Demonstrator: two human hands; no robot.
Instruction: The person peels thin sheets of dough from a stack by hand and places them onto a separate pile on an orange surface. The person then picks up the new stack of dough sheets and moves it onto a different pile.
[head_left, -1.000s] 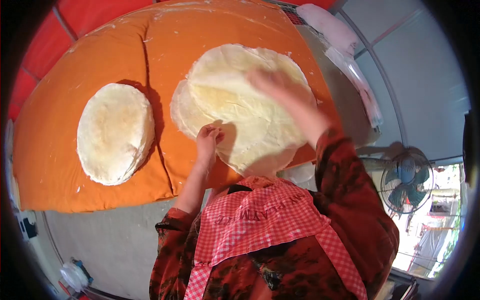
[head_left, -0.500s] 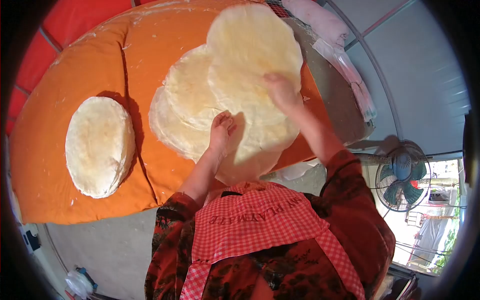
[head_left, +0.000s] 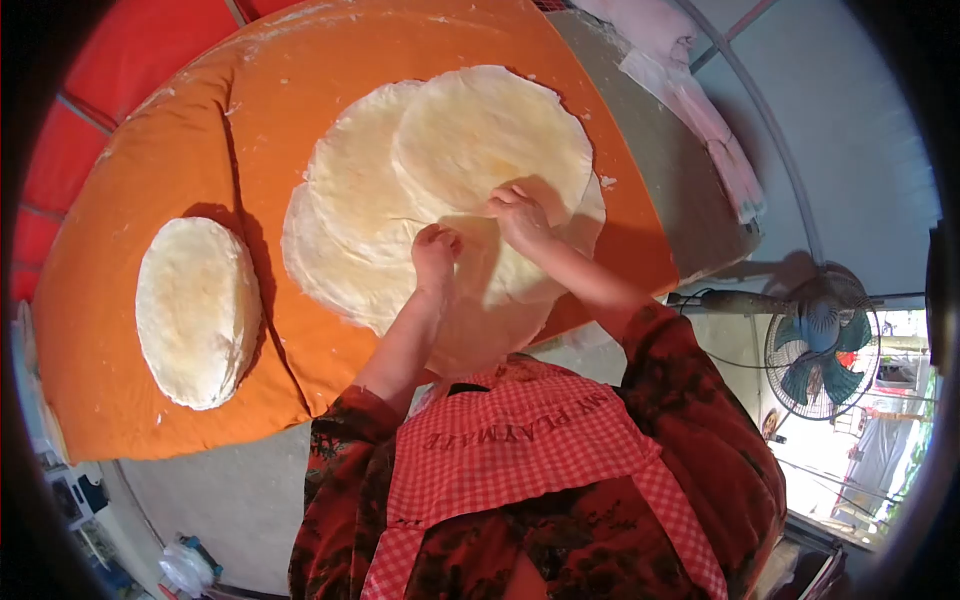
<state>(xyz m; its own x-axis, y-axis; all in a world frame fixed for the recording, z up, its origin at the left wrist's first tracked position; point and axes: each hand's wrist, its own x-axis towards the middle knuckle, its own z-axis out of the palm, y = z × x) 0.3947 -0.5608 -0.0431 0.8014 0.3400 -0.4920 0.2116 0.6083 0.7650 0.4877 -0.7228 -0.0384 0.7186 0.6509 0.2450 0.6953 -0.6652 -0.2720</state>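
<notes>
Several thin, round, pale dough sheets lie overlapping in front of me. The uppermost dough sheet [head_left: 490, 135] is at the upper right of the spread, over another dough sheet [head_left: 350, 170] to its left. With curled fingers, my left hand [head_left: 435, 258] pinches the near edge of the top sheet. My right hand [head_left: 522, 220] is also closed at that near edge, a little farther right. What lies between the fingertips is partly hidden. Below my hands, more thin dough hangs toward my apron [head_left: 520, 440].
An orange cloth [head_left: 130, 170] covers the table, dusted with white bits. A thick oval stack of dough sheets [head_left: 195, 310] sits on the left. A rolled, plastic-wrapped bundle [head_left: 690, 110] lies at the upper right. A fan [head_left: 822, 340] stands to the right.
My right hand has come down and left, from over the top sheet to its near edge beside my left hand. The top sheet appears lower in view.
</notes>
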